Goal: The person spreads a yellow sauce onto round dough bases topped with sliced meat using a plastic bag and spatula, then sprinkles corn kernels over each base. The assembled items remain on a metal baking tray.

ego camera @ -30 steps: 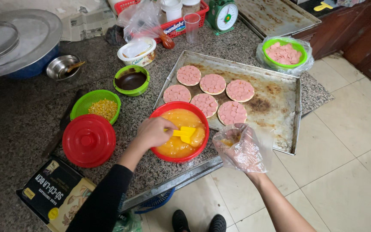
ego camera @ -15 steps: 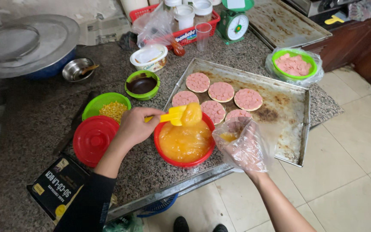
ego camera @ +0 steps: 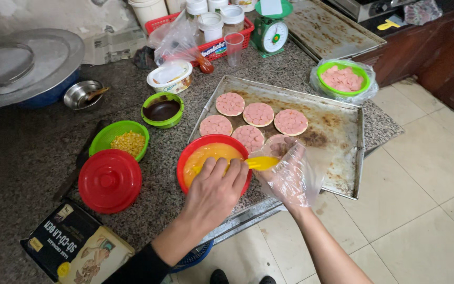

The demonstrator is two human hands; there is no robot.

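Left hand (ego camera: 215,192): closed on the yellow brush (ego camera: 258,163), over the near rim of the red bowl (ego camera: 185,162).
Right hand (ego camera: 287,176): open inside a clear plastic glove, just right of the bowl.
Brush axis: roughly level, head pointing right toward the gloved hand.
Baking tray (ego camera: 342,123): beyond and right of the bowl, holding topped rounds (ego camera: 258,113).

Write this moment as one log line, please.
left hand: holds yellow spoon over red bowl | right hand: in clear plastic glove, at spoon tip | baking tray: six topped rounds
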